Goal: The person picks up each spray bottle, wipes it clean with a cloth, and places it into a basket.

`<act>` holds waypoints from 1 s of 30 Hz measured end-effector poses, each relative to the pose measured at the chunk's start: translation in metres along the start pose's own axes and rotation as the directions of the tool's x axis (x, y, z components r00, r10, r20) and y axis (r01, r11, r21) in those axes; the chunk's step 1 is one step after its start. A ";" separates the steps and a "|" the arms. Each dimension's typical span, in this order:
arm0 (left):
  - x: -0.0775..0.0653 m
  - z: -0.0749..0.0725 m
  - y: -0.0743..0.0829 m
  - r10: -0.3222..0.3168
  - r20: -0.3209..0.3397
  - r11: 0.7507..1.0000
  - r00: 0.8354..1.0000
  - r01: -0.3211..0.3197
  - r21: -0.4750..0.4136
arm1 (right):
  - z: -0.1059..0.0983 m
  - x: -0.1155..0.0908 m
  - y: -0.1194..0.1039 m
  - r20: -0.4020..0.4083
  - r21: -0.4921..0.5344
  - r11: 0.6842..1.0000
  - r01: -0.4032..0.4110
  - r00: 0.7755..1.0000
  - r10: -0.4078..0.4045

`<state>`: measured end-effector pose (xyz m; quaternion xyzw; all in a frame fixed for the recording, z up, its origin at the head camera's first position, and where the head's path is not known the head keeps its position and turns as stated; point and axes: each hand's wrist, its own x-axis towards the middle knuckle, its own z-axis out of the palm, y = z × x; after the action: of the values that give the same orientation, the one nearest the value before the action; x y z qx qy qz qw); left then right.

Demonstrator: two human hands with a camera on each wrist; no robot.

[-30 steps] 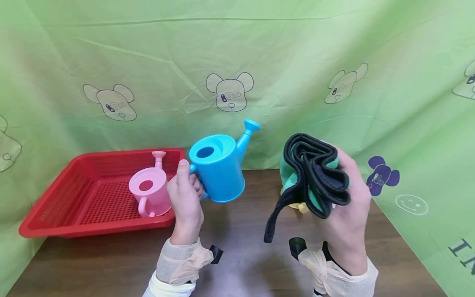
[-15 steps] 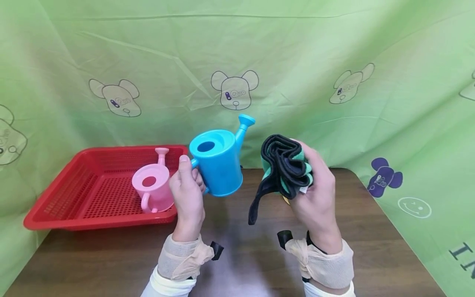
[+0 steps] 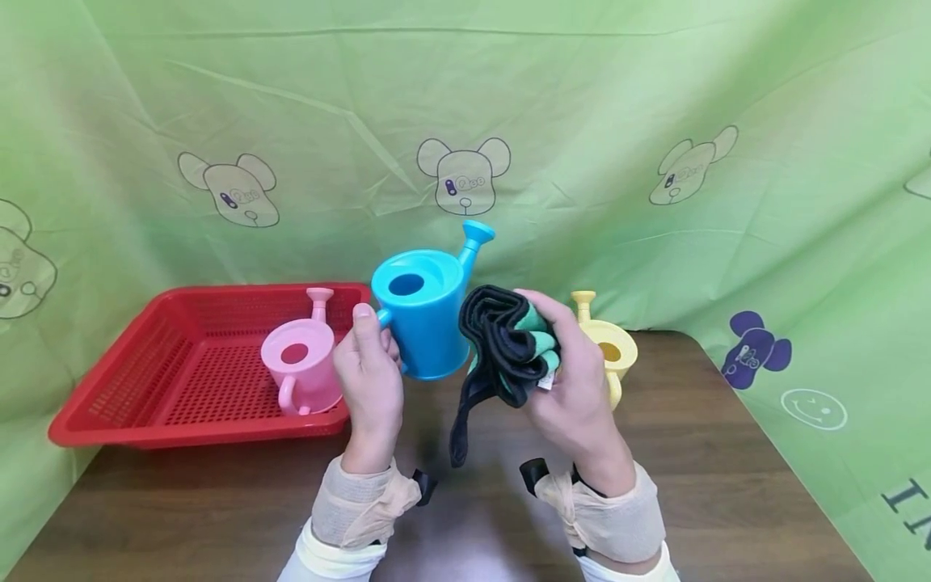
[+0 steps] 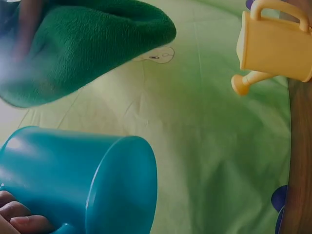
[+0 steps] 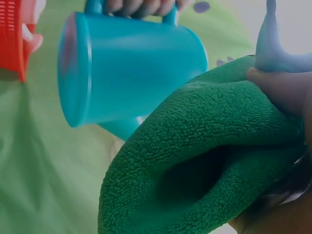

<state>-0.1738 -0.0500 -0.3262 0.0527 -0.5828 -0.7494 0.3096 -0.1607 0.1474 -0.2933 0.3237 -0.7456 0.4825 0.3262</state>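
My left hand point(image 3: 371, 376) grips the handle of a blue toy watering can point(image 3: 432, 323), lifted over the table with its spout up and to the right. Bunched in my right hand point(image 3: 575, 388) is a green fleecy cloth point(image 5: 195, 146) with dark edging and a dark hanging loop. In the head view the cloth overlaps the can's right side. The right wrist view shows the cloth close beside the can's wall, its folds opening downward. Seen from the left wrist, the blue can point(image 4: 73, 170) is below the green cloth point(image 4: 87, 48), with a gap between them.
A red plastic basket point(image 3: 145, 436) stands at the left, holding a pink watering can point(image 3: 309, 380). Behind my right hand, a yellow watering can point(image 3: 618, 339) stands on the brown table point(image 3: 727, 453). A green printed curtain point(image 3: 567, 81) hangs along the back.
My right hand has carried the cloth leftward to the blue can, revealing the yellow can behind it. My left hand and the blue can have shifted only slightly.
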 end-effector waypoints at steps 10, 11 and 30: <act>-0.004 0.003 0.000 0.095 0.058 0.992 0.994 -0.099 0.080 | 0.022 -0.005 0.000 0.021 -0.031 0.999 0.042 0.999 -0.041; -0.004 0.003 0.000 0.110 0.068 0.990 0.992 -0.115 0.087 | 0.023 -0.006 0.000 0.021 -0.037 0.998 0.045 0.999 -0.044; -0.004 -0.001 0.004 0.171 0.112 0.970 0.979 -0.187 0.154 | 0.033 -0.008 -0.003 0.082 -0.062 0.994 0.084 0.993 -0.079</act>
<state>-0.1683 -0.0489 -0.3243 -0.0117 -0.6593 -0.6696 0.3418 -0.1595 0.1171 -0.3094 0.3619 -0.7596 0.4307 0.3264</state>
